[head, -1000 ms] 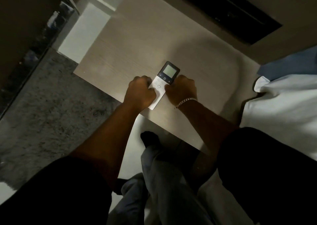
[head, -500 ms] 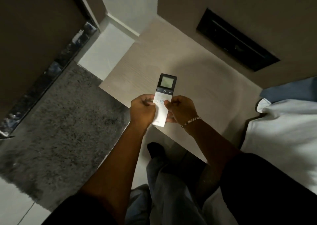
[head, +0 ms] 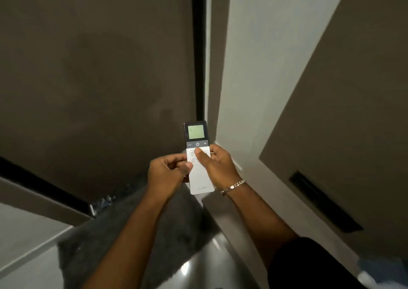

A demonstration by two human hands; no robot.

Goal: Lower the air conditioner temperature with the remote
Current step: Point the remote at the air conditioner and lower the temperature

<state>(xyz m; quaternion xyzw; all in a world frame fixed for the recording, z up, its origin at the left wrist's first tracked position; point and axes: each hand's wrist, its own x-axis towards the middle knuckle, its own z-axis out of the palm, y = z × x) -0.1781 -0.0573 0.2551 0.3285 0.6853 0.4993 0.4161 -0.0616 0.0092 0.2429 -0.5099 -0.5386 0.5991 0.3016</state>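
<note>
Remote (head: pixel 199 169) gripped by both hands' fingers (head: pixel 176 159); minus, power, plus symbols legible.

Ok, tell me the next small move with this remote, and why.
Probably slide the right thumb up and left onto the minus key. The remote is held upright in both hands with its screen lit, but the thumb rests on the white buttons below the dark key row, so nothing there lowers the temperature.

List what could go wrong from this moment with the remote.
1. The right thumb rests on the white buttons below the dark strip, not on the minus key; pressing there may change a mode instead.
2. The remote is pinched between left hand and right hand in mid-air; shifting grip could drop it.
</note>
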